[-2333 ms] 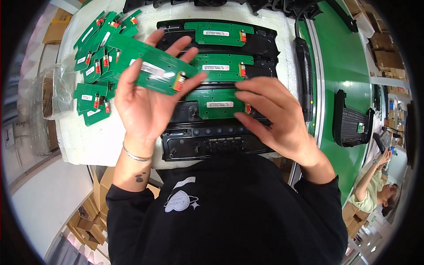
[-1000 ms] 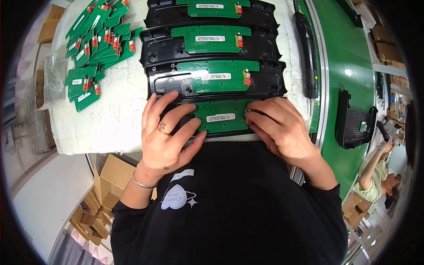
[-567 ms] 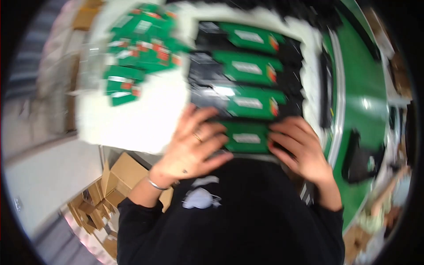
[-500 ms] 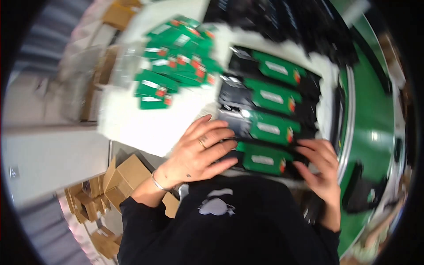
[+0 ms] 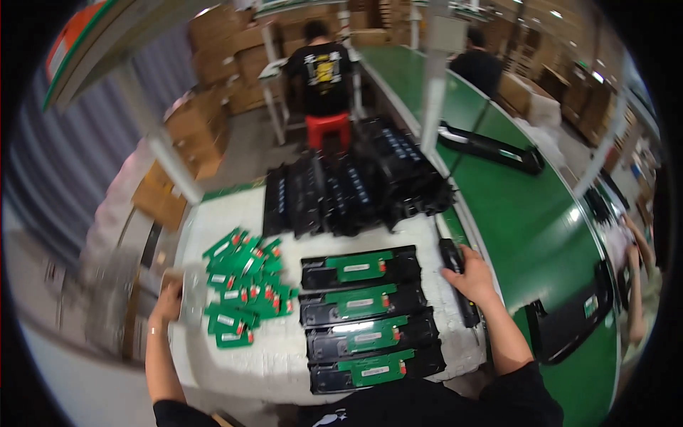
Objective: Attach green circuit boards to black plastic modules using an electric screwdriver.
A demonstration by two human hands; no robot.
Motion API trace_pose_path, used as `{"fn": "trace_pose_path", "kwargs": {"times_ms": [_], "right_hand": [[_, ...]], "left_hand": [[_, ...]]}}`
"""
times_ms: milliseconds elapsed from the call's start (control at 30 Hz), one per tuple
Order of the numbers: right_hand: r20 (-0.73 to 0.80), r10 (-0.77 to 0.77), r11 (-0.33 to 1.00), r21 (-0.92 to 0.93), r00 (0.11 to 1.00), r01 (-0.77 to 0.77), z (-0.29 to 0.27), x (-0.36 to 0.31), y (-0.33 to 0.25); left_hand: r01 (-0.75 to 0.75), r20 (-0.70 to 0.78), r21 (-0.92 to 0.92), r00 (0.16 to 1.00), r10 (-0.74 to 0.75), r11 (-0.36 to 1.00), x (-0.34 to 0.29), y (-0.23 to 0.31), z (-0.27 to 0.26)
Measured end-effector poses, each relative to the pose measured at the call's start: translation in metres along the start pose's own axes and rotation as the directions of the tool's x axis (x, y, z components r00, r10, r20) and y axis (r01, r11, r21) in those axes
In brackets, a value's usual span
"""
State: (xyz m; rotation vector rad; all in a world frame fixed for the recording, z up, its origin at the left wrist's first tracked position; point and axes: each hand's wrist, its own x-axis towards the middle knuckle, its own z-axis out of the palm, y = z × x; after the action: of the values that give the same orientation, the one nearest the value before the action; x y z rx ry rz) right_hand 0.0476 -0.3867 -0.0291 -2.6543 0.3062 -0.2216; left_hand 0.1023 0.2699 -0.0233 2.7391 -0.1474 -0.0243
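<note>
My left hand (image 5: 168, 300) is at the left edge of the table, against a clear plastic container (image 5: 192, 295); its fingertips are partly hidden there. My right hand (image 5: 471, 275) is closed around a black electric screwdriver (image 5: 466, 311), whose thin bit points toward me. Between the hands lie several black plastic housings (image 5: 324, 379) in a column, each with a green circuit board (image 5: 366, 336) on it. A loose heap of green circuit boards (image 5: 245, 288), with white labels and orange-red parts, lies nearer my left hand.
Black plastic parts (image 5: 341, 192) are piled at the table's far side. A green conveyor (image 5: 512, 213) runs along the right, carrying black housings (image 5: 573, 324). A metal post (image 5: 432, 92) stands beside it. A person (image 5: 320, 75) sits ahead on a red stool (image 5: 329, 128).
Both hands have left the nearest housing. My left hand moved left to the clear container; my right hand went to the screwdriver and gripped it. The view has tilted up.
</note>
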Motion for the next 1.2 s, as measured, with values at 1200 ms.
{"fn": "trace_pose_path", "kwargs": {"times_ms": [1200], "right_hand": [[-0.292, -0.433, -0.536, 0.844, 0.853, 0.017, -0.118, -0.006, -0.115]], "left_hand": [[-0.085, 0.192, -0.717, 0.93, -0.314, -0.692, 0.015, 0.154, -0.017]]}}
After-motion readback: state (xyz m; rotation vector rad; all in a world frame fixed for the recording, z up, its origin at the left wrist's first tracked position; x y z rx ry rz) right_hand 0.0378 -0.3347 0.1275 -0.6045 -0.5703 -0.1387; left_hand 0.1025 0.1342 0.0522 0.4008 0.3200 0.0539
